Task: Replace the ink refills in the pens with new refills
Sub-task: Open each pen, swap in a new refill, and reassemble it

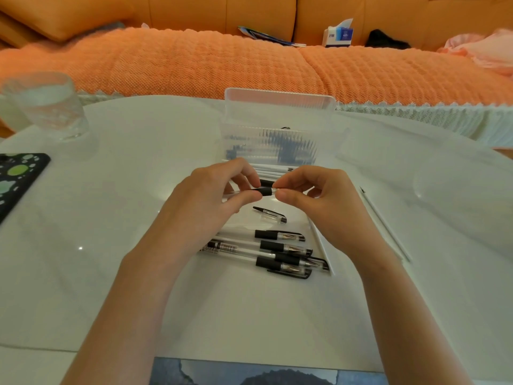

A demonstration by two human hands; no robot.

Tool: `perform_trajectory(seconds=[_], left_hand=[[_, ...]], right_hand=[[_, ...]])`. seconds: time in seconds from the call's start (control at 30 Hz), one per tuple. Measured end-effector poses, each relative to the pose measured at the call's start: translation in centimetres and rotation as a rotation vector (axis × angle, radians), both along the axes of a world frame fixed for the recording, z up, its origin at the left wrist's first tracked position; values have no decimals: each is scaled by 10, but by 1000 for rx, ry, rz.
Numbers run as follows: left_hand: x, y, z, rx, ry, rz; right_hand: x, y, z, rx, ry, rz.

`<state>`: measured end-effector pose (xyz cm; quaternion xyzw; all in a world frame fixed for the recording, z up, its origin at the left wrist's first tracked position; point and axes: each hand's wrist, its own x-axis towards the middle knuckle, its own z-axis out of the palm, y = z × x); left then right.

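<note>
Pen of clear plastic with black rubber grip [265,191] held at frame centre above white counter [111,218], long axis left-right. Left hand [205,195] curled round barrel; right hand [313,195] pinches tip end, probably unscrewing. Thin white refill stick [385,223] lies right, nearer right hand.

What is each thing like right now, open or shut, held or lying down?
Held pen: held level between both hands.
Left hand: grips the barrel.
Right hand: pinches the tip end.
Cap: off, lying loose.
Other pens: capped, lying piled together.
Box: open, lid upright.
Glass: upright, water inside.
Refill: lying loose on the table.
Tissue box: open, tissue sticking out.
</note>
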<state>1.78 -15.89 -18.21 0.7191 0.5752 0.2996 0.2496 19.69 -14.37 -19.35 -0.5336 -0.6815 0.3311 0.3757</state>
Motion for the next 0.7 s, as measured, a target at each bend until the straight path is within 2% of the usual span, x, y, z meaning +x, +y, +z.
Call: perform_trajectory(seconds=[0.27,0.53,0.7], left_hand=[[1,-2,3,-56,41,-21],[-2,1,-2,-23,-14,-13],[-3,1,-1,-14,16,-15]], right_hand=[[0,-1,0,7,-5,-6],[0,-2,2,1,13,-12],[0,-2,3,5,16,-17]])
